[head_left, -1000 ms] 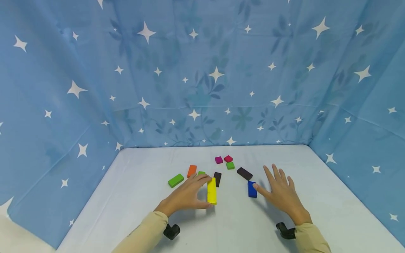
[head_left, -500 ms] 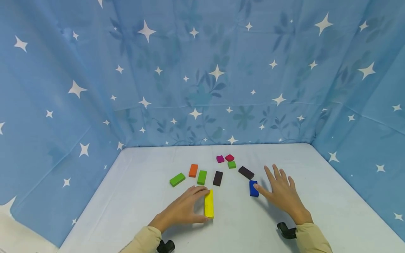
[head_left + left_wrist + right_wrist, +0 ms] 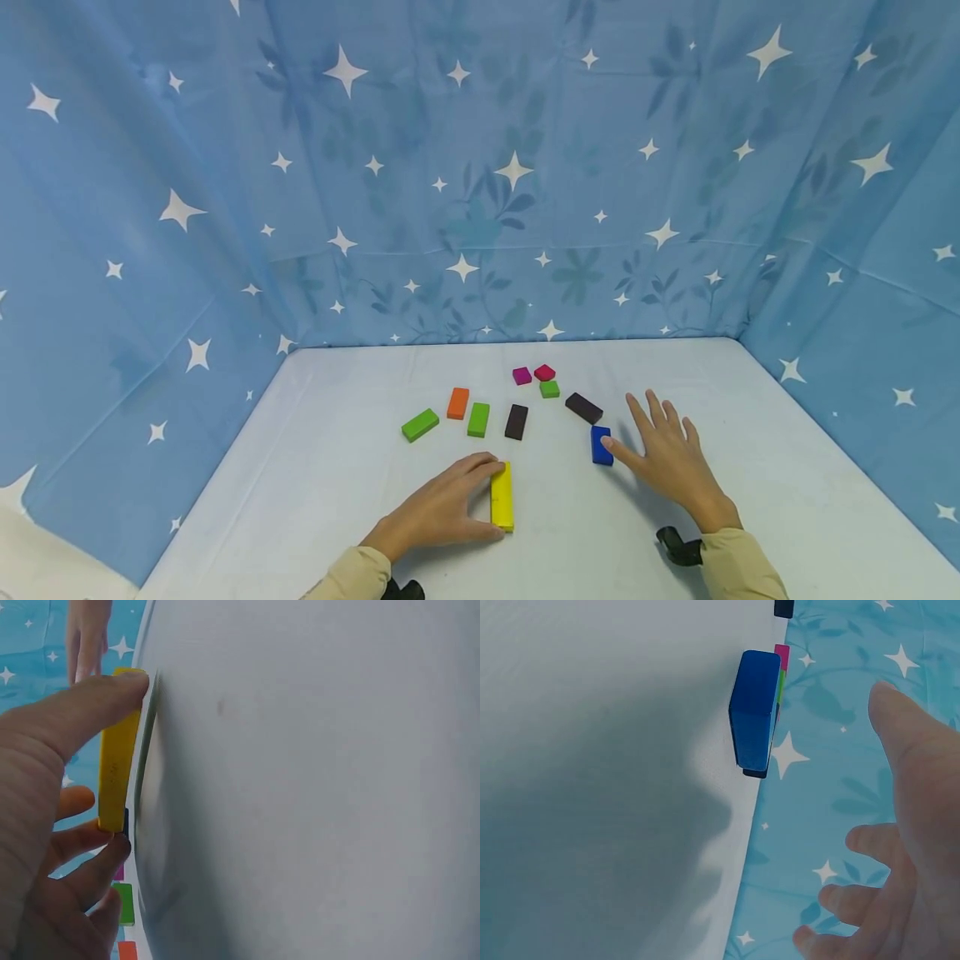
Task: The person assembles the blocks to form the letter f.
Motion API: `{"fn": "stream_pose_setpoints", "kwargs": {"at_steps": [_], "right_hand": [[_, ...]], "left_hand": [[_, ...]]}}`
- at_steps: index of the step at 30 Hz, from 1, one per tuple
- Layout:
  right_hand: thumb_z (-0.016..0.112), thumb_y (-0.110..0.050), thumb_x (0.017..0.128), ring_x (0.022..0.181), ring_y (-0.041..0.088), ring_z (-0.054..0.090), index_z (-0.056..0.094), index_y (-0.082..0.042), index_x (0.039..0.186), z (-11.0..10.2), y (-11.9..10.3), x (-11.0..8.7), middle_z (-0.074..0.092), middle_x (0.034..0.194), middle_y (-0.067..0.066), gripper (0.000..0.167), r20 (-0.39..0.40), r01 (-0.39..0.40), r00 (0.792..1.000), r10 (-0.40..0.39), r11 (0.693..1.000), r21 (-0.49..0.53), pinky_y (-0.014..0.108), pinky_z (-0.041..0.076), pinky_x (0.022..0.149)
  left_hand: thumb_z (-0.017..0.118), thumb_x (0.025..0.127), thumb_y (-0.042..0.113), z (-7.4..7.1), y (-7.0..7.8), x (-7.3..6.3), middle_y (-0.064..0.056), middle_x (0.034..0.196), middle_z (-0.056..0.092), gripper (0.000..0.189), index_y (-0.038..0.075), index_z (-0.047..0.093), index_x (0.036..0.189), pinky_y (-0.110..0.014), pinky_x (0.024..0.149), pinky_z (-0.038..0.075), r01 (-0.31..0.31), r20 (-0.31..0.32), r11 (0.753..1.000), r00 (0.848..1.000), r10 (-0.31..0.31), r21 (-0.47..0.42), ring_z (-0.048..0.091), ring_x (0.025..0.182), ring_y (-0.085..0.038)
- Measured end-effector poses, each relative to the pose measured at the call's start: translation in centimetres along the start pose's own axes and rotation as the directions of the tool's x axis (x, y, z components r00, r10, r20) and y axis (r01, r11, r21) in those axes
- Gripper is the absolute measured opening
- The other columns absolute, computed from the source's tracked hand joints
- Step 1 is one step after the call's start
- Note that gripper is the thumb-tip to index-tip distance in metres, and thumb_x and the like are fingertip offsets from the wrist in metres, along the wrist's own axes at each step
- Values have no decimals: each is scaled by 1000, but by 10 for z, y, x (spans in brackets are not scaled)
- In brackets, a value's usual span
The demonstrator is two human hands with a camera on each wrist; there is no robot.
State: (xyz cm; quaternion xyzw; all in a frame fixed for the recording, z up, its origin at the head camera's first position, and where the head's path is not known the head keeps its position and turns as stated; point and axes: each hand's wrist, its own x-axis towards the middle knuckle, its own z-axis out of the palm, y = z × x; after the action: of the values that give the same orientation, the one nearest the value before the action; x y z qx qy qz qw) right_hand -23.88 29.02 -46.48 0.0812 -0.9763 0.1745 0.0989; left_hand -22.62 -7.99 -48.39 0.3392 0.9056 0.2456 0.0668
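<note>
A long yellow block is pinched end to end by my left hand, the thumb at its near end and fingers at its far end. In the left wrist view the yellow block stands close to the tabletop; whether it touches is unclear. My right hand is spread with fingers straight, its thumb tip overlapping the edge of a blue block in the head view. From the right wrist, that blue block appears apart from the thumb, on the white table.
Beyond the hands lie two green blocks, an orange block and two dark blocks. Farther back sit a small green block, a purple one and a red one. A starry blue curtain surrounds the white table.
My left hand has carried the yellow block toward the table's near side, uncovering a green block behind it. My right hand has stayed by the blue block.
</note>
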Motion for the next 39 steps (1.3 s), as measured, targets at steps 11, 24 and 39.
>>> {"fn": "stream_pose_setpoints", "kwargs": {"at_steps": [11, 24, 39], "right_hand": [[65, -60, 101, 148, 66, 21, 37, 6, 162, 3, 1, 0, 24, 165, 41, 94, 11, -2, 1000, 2, 1000, -9, 82, 14, 114], [66, -61, 100, 149, 66, 21, 36, 6, 162, 2, 1, 0, 23, 165, 42, 96, 17, -10, 1000, 10, 1000, 9, 81, 13, 115], [70, -53, 102, 151, 58, 28, 33, 5, 164, -9, -2, 3, 22, 169, 37, 93, -2, 51, 999, -51, 992, 113, 74, 14, 121]], "left_hand": [[83, 92, 52, 6, 1, 0, 1, 164, 44, 82, 19, 52, 160, -40, 120, 40, 37, 31, 998, 999, -35, -52, 48, 145, -17], [83, 92, 53, 5, 3, 0, 2, 163, 44, 82, 22, 51, 161, -40, 119, 42, 39, 33, 998, 999, -38, -48, 49, 143, -17], [66, 102, 60, 7, -10, -6, 7, 178, 20, 82, 25, 35, 170, -65, 126, 18, 27, -10, 975, 999, -30, -222, 15, 163, -31]]}}
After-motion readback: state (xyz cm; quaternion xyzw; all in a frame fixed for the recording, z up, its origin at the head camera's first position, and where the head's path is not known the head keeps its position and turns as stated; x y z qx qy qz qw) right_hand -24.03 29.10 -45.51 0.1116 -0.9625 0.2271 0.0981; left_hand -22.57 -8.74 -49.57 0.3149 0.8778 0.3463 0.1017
